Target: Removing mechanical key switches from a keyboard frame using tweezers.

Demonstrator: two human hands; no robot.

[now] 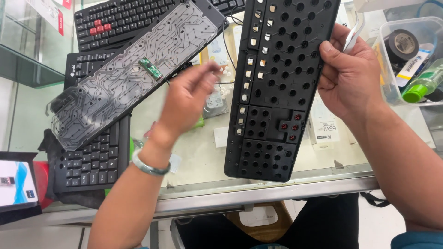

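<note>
My right hand (350, 74) grips the right edge of a black keyboard top frame (277, 87), held upright over the glass counter with its underside toward me; rows of round holes and a few small white pieces show in it. White tweezers (354, 32) stick out of the same hand. My left hand (189, 99), blurred, hovers just left of the frame with fingers loosely curled and nothing visible in it. To the left, a clear membrane circuit sheet (129, 76) with a small green board (151, 68) lies on a keyboard base.
Two more black keyboards (115, 20) (92, 161) lie at the left, one with red keys. A clear plastic bin (410, 60) at the right holds black tape and a green-capped bottle. A small box (16, 182) sits at the lower left. The counter's metal edge (277, 191) runs along the front.
</note>
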